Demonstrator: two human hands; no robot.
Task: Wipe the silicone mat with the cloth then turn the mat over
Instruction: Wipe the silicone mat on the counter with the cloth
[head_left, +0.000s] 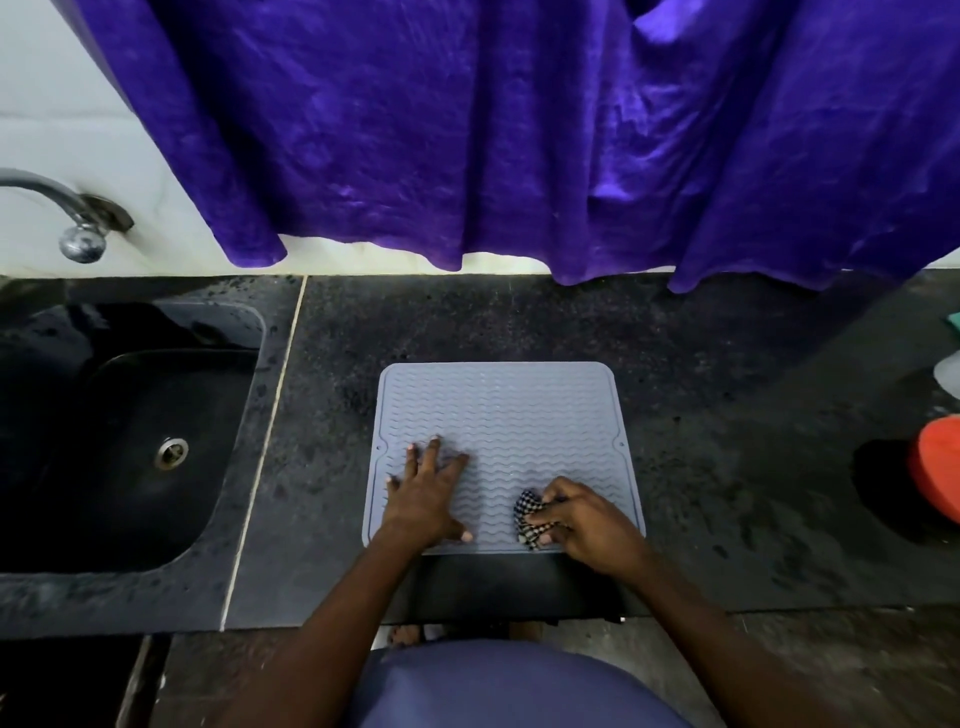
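Note:
A grey silicone mat (511, 410) with wavy ridges lies flat on the dark stone counter, its near edge at the counter's front. My left hand (428, 496) presses flat on the mat's near left part, fingers spread. My right hand (584, 522) is closed on a bunched black-and-white checked cloth (527, 512), which rests on the mat's near right part.
A black sink (130, 441) with a drain is set into the counter at left, a chrome tap (78, 218) above it. A purple curtain (519, 130) hangs over the back wall. An orange object (935, 462) and pale items sit at the right edge.

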